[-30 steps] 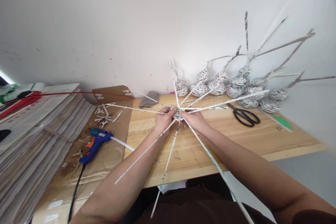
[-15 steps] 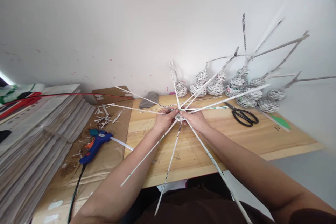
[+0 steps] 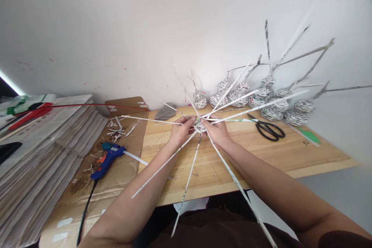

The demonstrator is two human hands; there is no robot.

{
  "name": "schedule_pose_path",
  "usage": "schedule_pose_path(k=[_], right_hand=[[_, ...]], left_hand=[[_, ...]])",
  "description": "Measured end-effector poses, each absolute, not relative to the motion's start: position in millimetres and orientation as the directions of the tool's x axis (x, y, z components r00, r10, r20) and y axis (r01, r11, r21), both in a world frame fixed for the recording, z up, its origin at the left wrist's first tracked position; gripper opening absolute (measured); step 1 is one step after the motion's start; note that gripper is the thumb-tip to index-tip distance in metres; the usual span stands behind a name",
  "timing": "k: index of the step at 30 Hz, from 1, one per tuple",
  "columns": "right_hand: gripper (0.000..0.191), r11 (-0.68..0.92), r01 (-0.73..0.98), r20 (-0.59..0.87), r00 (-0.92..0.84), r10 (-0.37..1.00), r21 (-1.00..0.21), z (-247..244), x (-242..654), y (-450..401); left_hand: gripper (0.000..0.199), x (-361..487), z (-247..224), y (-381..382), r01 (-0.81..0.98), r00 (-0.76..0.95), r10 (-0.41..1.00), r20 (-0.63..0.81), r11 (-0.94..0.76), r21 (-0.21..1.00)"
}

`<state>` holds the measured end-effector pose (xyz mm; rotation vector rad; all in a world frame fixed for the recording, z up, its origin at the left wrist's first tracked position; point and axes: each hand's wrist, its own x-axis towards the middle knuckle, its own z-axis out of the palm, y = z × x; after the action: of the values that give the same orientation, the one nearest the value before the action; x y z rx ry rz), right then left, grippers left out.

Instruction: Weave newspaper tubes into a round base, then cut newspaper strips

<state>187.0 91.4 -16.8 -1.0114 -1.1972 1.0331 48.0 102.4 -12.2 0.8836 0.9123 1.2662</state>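
Above the middle of the wooden board (image 3: 209, 170) I hold a small round woven paper piece (image 3: 200, 126), with several rolled-paper sticks (image 3: 186, 186) fanning out from it in all directions. My left hand (image 3: 180, 128) is closed on its left side, thumb on top near the rim. On the right side my right hand (image 3: 217, 131) pinches the piece, its thumb close to the left thumb. The fingers of both hands are partly hidden beneath the weave and sticks.
Along the wall stand several gourd-shaped woven paper pieces (image 3: 263, 95), some with long stems. Black scissors (image 3: 269, 130) lie at right. A blue glue gun (image 3: 109, 161) rests on cardboard (image 3: 116, 193) beside paper scraps (image 3: 117, 128). Stacked newspapers (image 3: 58, 162) fill the left; a grey cloth (image 3: 165, 112) lies behind.
The woven centre shows more between my thumbs. Several far-side sticks have shifted, some swinging right and one blurred at upper left. Both hands keep their hold.
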Motion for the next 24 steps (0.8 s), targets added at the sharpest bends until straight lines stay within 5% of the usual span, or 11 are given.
schedule_pose_path(k=[9,15,24], right_hand=[[0.028,0.232,-0.120,0.221,0.101,0.970,-0.965,-5,194,96],[0.019,-0.052,-0.250,-0.057,0.014,0.998,-0.967,6,212,108],[0.017,-0.273,-0.151,-0.232,-0.242,0.942,-0.950,6,223,112]], left_hand=[[0.046,41,5,89,-0.309,0.155,0.987,0.044,0.006,0.951],[0.056,42,9,72,-0.319,0.279,0.960,-0.040,0.132,0.939],[0.015,48,-2,71,-0.349,0.160,0.969,-0.188,0.234,0.907]])
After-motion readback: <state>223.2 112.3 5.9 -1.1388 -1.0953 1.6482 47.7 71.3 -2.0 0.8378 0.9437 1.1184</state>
